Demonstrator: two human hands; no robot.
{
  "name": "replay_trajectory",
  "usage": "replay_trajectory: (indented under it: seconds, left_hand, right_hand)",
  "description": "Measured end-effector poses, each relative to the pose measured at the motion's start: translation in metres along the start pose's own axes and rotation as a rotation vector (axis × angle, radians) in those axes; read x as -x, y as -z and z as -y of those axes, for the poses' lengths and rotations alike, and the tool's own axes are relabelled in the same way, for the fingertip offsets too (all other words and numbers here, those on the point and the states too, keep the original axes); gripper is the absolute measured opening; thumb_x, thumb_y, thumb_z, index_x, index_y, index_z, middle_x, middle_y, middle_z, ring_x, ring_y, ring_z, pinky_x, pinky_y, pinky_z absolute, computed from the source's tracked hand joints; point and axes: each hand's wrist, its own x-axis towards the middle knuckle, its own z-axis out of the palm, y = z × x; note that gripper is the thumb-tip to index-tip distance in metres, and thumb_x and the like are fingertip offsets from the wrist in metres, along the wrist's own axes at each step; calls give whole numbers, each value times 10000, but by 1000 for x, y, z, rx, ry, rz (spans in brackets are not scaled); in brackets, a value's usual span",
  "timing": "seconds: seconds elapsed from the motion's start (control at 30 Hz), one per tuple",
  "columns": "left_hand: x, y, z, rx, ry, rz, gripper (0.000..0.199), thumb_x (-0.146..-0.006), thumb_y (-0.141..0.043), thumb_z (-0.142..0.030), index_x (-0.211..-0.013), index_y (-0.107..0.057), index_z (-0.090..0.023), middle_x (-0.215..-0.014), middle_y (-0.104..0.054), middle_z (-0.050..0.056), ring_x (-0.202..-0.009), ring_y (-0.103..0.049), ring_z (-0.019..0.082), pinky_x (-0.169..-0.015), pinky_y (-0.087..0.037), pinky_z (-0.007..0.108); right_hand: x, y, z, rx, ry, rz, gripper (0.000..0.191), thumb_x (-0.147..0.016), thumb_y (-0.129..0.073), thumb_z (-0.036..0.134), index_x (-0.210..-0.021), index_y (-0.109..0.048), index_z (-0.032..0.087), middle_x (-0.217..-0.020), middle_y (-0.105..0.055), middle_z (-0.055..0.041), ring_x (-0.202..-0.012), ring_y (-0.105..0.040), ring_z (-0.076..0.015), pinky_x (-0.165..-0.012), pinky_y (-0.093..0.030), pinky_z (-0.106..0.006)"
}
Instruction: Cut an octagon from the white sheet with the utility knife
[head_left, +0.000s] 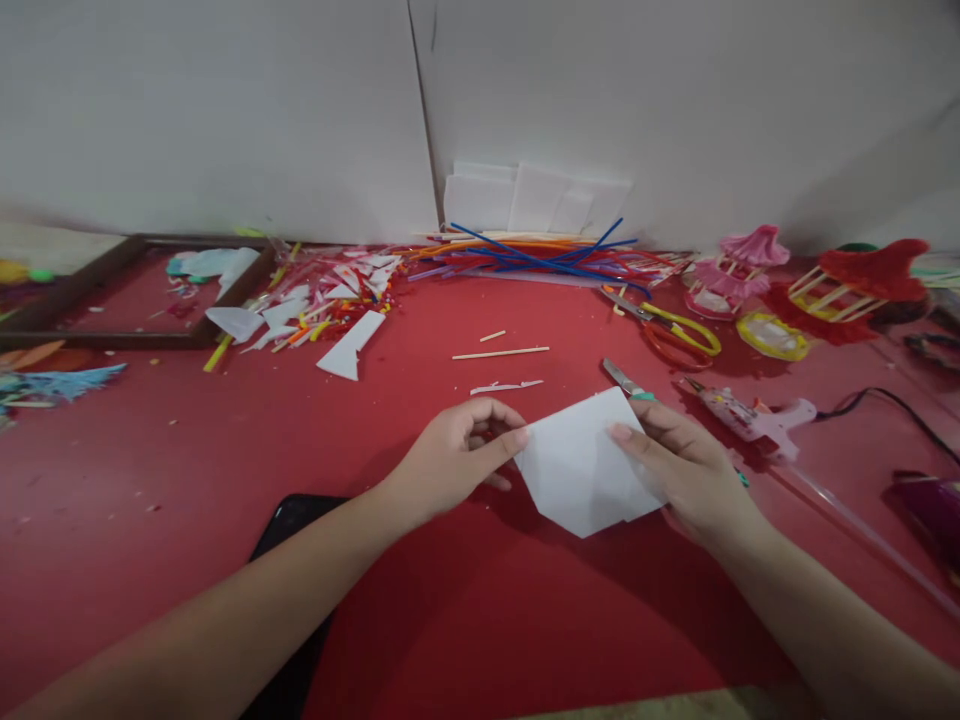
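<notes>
A white sheet with angled edges [585,470] is held above the red table [420,620]. My left hand [457,455] pinches its left edge, thumb on top and fingers behind. At its right side my right hand [686,470] grips it, with the thumb on the front face and the fingers behind. Beyond the sheet lie a thin wooden stick [501,353], a shorter stick [493,336] and a thin torn white strip [506,386]. Scissors with green on the handle [626,380] are partly hidden behind the sheet.
Colourful pipe cleaners [525,250] lie along the wall, with scraps [337,290] and a wooden frame [135,340] to the left. Yellow-handled scissors [667,325], a glue gun [757,420] and small pink and red models [855,285] are at right. A black device [289,530] lies under my left forearm.
</notes>
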Motion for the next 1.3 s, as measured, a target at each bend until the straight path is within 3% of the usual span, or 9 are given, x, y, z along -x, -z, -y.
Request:
replay_trajectory:
  seconds: [0.13,0.33,0.87,1.0,1.13,1.3]
  left_hand:
    - [2,3,-1,-14,58,76,306,-835,-666,-469,-863,-662,-164,-744,-669,14,-525,-633,101,-446,-475,176]
    - [3,3,-5,89,45,138,278,-823,-680,-435,-783,-652,-161,-676,-646,-1,-598,-627,106,-584,-568,233]
    - [5,3,-4,189,-20,252,327,-842,-673,-482,-776,-628,-165,-697,-662,6,-587,-622,90,-594,-555,219]
    - [5,1,-3,115,-69,194,330,-867,-619,-487,-776,-591,-172,-694,-645,3,-596,-620,101,-592,-547,236]
    - [7,-2,-4,-49,-147,38,255,-886,-597,-410,-783,-585,-176,-690,-622,-10,-624,-605,100,-596,-499,219]
    - [7,-2,-1,-245,-208,-146,214,-898,-586,-374,-802,-615,-185,-723,-648,-4,-651,-609,112,-582,-472,219]
  right_hand:
    - [4,1,4,21,-27,4,352,-789,-759,464,-1026,-716,207,-906,-745,-59,-703,-660,-182,-586,-505,-284]
    - [5,2,6,-46,-85,22,372,-757,-789,459,-1030,-727,215,-897,-747,-59,-722,-678,-189,-621,-527,-296]
    - [4,2,9,-137,-157,27,336,-724,-820,429,-961,-733,208,-826,-743,-45,-631,-656,-151,-575,-502,-264]
    - [3,3,5,-119,-114,13,351,-738,-812,438,-987,-721,208,-862,-744,-49,-674,-665,-159,-607,-515,-266]
    - [6,2,3,-17,-17,6,317,-783,-777,443,-990,-699,217,-871,-726,-38,-708,-651,-160,-592,-492,-252]
    - [14,-2,9,107,-24,-35,321,-777,-766,460,-718,-585,202,-604,-553,34,-511,-466,-97,-471,-352,-228]
